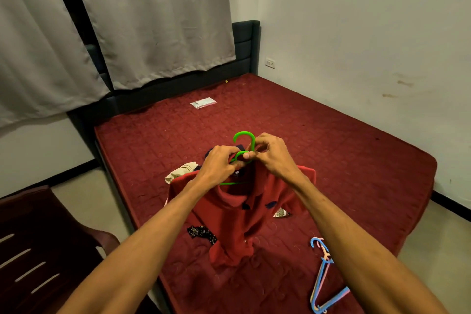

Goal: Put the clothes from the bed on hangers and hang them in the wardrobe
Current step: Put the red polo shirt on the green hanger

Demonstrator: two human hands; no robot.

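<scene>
Over the bed, the left hand and right hand each keep a tight, pinching grip on the neck of the green hanger. The red shirt hangs from it, its hem reaching the mattress. Spare hangers lie nearby.

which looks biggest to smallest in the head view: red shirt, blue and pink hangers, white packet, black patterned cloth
1. red shirt
2. blue and pink hangers
3. black patterned cloth and white packet look alike; packet lies farther off, so unranked
</scene>
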